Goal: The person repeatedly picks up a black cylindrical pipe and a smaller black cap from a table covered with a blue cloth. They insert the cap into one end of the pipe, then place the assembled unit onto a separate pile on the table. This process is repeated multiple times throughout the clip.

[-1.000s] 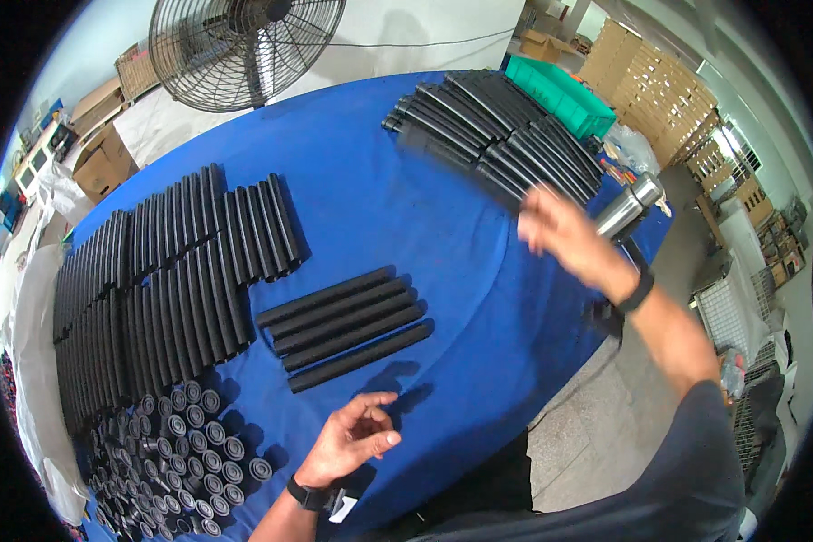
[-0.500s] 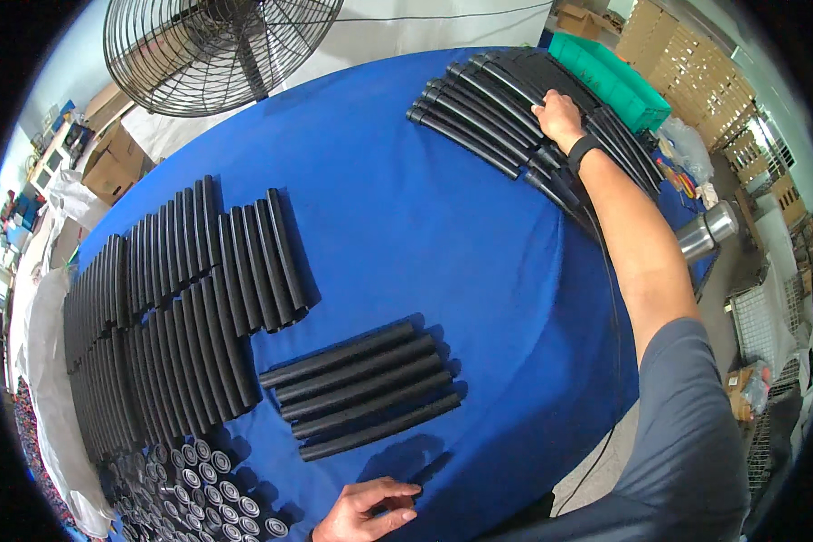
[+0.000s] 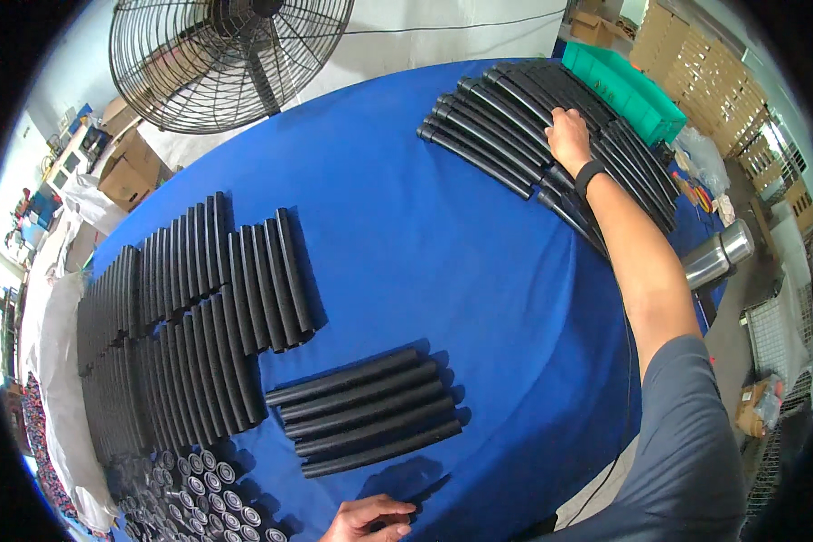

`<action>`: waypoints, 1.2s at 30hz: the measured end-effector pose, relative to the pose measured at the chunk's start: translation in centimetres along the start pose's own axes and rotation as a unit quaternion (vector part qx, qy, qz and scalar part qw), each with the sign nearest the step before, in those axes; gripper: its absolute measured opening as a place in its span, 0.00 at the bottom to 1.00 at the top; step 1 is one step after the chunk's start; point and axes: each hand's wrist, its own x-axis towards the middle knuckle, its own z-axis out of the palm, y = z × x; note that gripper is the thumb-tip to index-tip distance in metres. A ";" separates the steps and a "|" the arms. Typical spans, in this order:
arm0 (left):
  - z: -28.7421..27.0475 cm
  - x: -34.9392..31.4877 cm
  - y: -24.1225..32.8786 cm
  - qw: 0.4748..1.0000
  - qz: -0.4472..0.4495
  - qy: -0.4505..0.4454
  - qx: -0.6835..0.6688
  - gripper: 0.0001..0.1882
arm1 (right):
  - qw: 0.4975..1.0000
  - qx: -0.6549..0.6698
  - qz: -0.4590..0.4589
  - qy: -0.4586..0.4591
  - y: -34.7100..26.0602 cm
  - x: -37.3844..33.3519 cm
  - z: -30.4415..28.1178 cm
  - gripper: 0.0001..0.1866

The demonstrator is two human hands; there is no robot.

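At the far right of the table, my right hand point(image 3: 570, 143) has its fingers curled down onto a black tube in a fanned stack of black tubes point(image 3: 479, 135). Its fingertips are partly hidden among the tubes. My left hand point(image 3: 370, 518) hovers at the near edge, fingers bent and a gap between thumb and forefinger, with nothing visible in it. Just beyond it lie several loose black tubes point(image 3: 370, 406) side by side. Close to the left hand is a group of round black caps point(image 3: 210, 492) with pale rings.
Rows of black tubes point(image 3: 190, 316) cover the left of the blue tablecloth point(image 3: 406, 253). A green bin point(image 3: 623, 95) stands behind the stack, and a steel flask point(image 3: 718, 255) lies beside my right forearm. A large fan point(image 3: 235, 63) stands beyond the far edge; a thin cable point(image 3: 628, 361) hangs at the right.
The whole view has shifted slightly, so the table sits lower in the picture. My right hand stays at the stack, its fingers now more curled. My left hand remains by the near edge.
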 end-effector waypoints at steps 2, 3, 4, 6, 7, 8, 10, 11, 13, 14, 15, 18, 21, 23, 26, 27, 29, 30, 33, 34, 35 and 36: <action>0.1 0.3 -0.7 1.000 -0.022 0.002 -0.012 0.14 | 0.998 0.021 -0.030 0.043 1.0 0.1 -0.7 0.18; 0.3 0.0 -0.8 0.999 -0.040 0.009 -0.018 0.15 | 0.996 0.036 -0.038 0.067 0.5 0.2 -1.1 0.19; 0.1 0.0 -0.8 0.999 -0.031 -0.001 -0.008 0.13 | 0.993 0.060 -0.025 0.095 0.1 0.3 -1.7 0.19; 0.4 -0.1 -1.9 0.999 -0.023 0.001 -0.027 0.16 | 0.993 0.103 -0.017 0.052 0.0 -0.5 -3.7 0.26; 0.7 0.2 -1.8 0.998 -0.029 0.012 -0.059 0.15 | 0.989 0.144 -0.026 0.033 0.2 -1.1 -4.3 0.30; 0.9 0.0 -1.7 0.996 -0.053 0.026 -0.072 0.14 | 0.970 0.243 -0.005 0.000 -2.2 -2.5 -5.2 0.35; 1.0 -0.7 -1.5 0.991 -0.090 0.052 -0.086 0.13 | 0.910 0.410 0.034 -0.052 -6.4 -6.7 -8.6 0.46; 1.0 -0.6 -1.6 0.990 -0.092 0.053 -0.089 0.13 | 0.885 0.461 0.043 -0.035 -7.6 -8.6 -10.6 0.47; 1.3 -0.2 -1.3 0.990 -0.095 0.056 -0.087 0.11 | 0.842 0.537 0.025 -0.049 -9.2 -13.4 -14.3 0.40; 1.3 -0.4 -1.3 0.992 -0.084 0.057 -0.075 0.10 | 0.834 0.542 -0.028 -0.095 -10.2 -16.2 -15.6 0.36; 1.4 -0.5 -1.6 0.994 -0.072 0.055 -0.068 0.10 | 0.825 0.541 -0.082 -0.141 -10.9 -19.3 -17.0 0.32; 1.8 -0.5 -0.9 0.997 -0.051 0.056 -0.018 0.14 | 0.848 0.419 -0.281 -0.164 -15.1 -29.0 -22.1 0.28; 2.4 -0.3 -1.3 0.997 -0.051 0.058 0.011 0.14 | 0.851 0.325 -0.395 -0.117 -18.5 -35.6 -25.5 0.32; 2.9 -0.3 -1.2 0.997 -0.046 0.047 0.040 0.13 | 0.855 0.289 -0.409 -0.132 -19.6 -38.1 -25.0 0.34; 3.7 -1.2 0.0 0.995 -0.056 0.036 0.080 0.10 | 0.862 0.222 -0.439 -0.120 -19.8 -39.9 -25.3 0.29; 4.1 -1.7 -0.5 0.984 0.053 0.045 0.162 0.10 | 0.860 0.204 -0.453 -0.117 -19.9 -40.4 -25.3 0.28; 4.9 -3.2 -0.1 0.965 0.120 0.049 0.228 0.10 | 0.854 0.251 -0.447 -0.089 -19.5 -40.8 -25.6 0.25; 5.5 -4.5 0.4 0.949 0.140 0.066 0.275 0.08 | 0.848 0.257 -0.449 -0.112 -19.5 -40.8 -26.0 0.25; 5.3 -8.3 1.5 0.862 0.162 0.145 0.458 0.08 | 0.852 0.287 -0.422 -0.120 -20.5 -40.8 -26.9 0.23; 4.5 -9.5 1.5 0.836 0.163 0.172 0.495 0.08 | 0.856 0.298 -0.407 -0.113 -20.7 -40.8 -27.0 0.22; 3.7 -10.9 2.0 0.802 0.128 0.199 0.549 0.10 | 0.852 0.296 -0.407 -0.144 -20.7 -40.9 -26.7 0.22; 2.7 -12.0 2.5 0.751 0.103 0.215 0.616 0.14 | 0.847 0.292 -0.407 -0.175 -20.5 -41.0 -26.2 0.21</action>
